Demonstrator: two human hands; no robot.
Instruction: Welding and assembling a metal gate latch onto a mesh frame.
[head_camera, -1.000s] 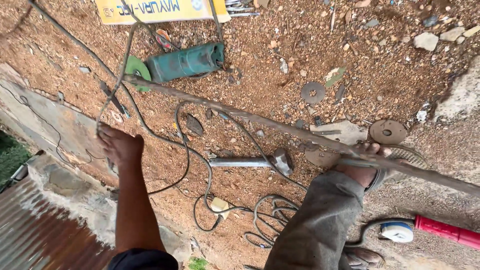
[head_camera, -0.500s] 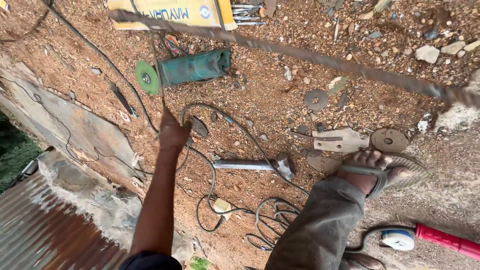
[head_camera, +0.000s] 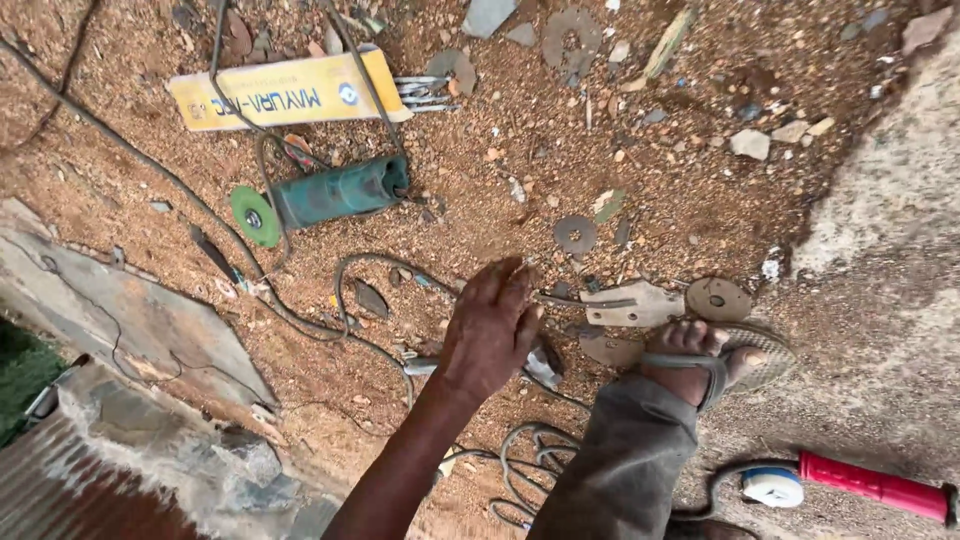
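Note:
My left hand (head_camera: 490, 335) reaches down over the reddish gravel, fingers stretched out and holding nothing. It hovers just over a grey metal hammer-like tool (head_camera: 545, 365) that is mostly hidden under the palm. Right beside it are a flat metal bracket (head_camera: 630, 305) and my sandalled foot (head_camera: 715, 360). A green angle grinder (head_camera: 330, 195) with a green disc lies further up to the left. My right hand is out of view.
A long yellow box (head_camera: 290, 95) lies at the top with thin metal rods (head_camera: 425, 90) at its end. Worn cutting discs (head_camera: 575, 235) and black cables (head_camera: 350, 280) litter the ground. A red-handled tool (head_camera: 880, 485) is at bottom right and a stone slab (head_camera: 130, 310) at left.
The long rusty rod that crossed the view earlier is gone. My left hand has moved right and down toward the metal tool by my foot. The view has shifted closer to the ground.

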